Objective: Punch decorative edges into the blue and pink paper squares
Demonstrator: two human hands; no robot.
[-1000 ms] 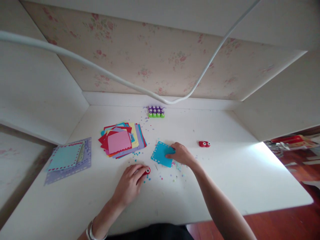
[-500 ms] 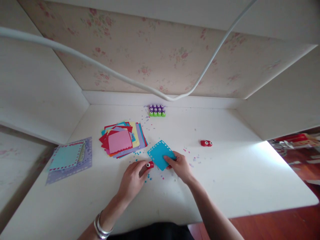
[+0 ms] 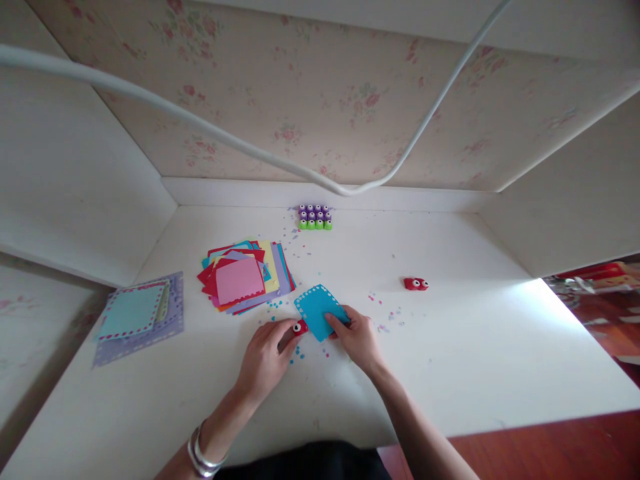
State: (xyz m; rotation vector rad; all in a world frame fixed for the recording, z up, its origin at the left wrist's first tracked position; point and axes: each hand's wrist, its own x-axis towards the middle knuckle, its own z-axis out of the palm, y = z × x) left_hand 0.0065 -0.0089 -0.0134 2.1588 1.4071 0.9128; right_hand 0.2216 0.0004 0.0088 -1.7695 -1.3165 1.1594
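Note:
My left hand (image 3: 269, 353) is closed on a small red craft punch (image 3: 300, 327) with a white, dark-centred button. The punch sits at the left edge of a blue paper card (image 3: 320, 313). Between thumb and fingers, my right hand (image 3: 357, 337) pinches that card at its right side. Small punched holes run along the card's two upper-left and upper-right edges. Tiny blue paper bits (image 3: 297, 353) lie on the table just by the punch. Whether the card is inside the punch's slot I cannot tell.
Coloured paper sheets (image 3: 239, 281) are piled at left. Hole-edged sheets (image 3: 133, 313) lie at far left. Purple and green punches (image 3: 315, 217) stand in rows at the back, two red punches (image 3: 416, 285) at right. A white cable (image 3: 280, 167) hangs across the front.
The blue card has tilted and shifted slightly left toward the punch, with my right hand moving along. My left hand keeps its hold on the punch. The view has shifted a little.

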